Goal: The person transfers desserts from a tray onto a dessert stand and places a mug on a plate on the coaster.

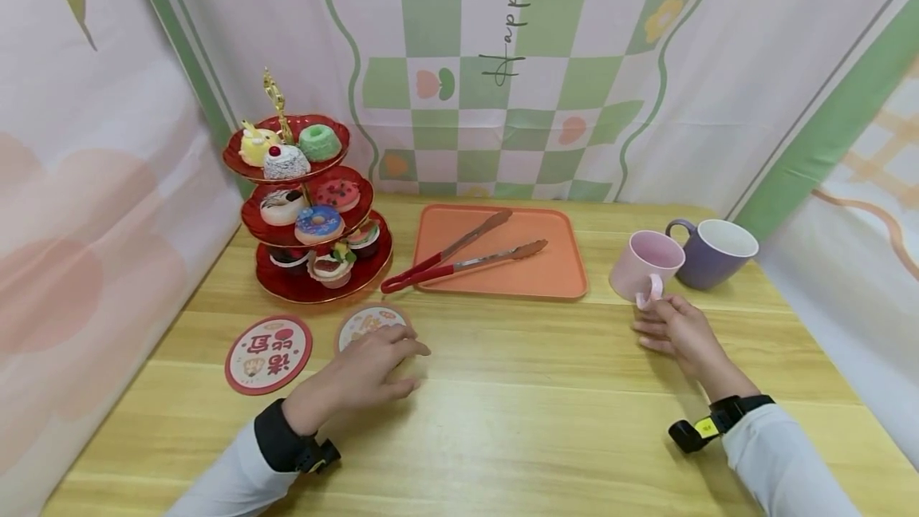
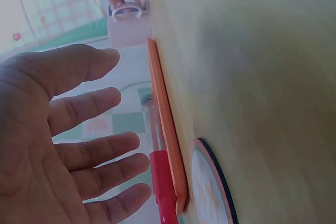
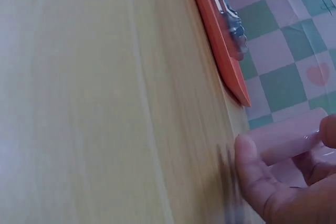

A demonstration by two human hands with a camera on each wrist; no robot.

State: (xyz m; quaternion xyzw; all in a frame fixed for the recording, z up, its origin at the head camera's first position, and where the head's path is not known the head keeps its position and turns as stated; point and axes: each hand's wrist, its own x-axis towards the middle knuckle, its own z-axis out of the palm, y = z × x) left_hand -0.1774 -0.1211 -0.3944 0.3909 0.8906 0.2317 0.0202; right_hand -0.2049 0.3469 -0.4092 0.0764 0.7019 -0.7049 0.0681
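Observation:
My right hand point(image 1: 685, 337) is at the pink mug point(image 1: 646, 266), its thumb and index finger pinching the handle point(image 1: 652, 290). In the right wrist view the mug point(image 3: 286, 136) is partly hidden behind the fingers of that hand point(image 3: 294, 195). A purple mug point(image 1: 718, 252) with a white inside stands just behind and to the right of the pink one. My left hand point(image 1: 366, 369) hovers with spread fingers over the near edge of a pale round coaster point(image 1: 368, 324), covering part of it. Nothing lies in the left palm point(image 2: 37, 166).
A three-tier red stand point(image 1: 373, 262) with several toy cakes and doughnuts is at the back left. Red-handled tongs point(image 1: 459, 262) lie across an orange tray point(image 1: 553, 282) at the back. A red-rimmed coaster point(image 1: 269, 355) lies at the left. Patterned cloth point(image 1: 502, 86) hangs behind the table.

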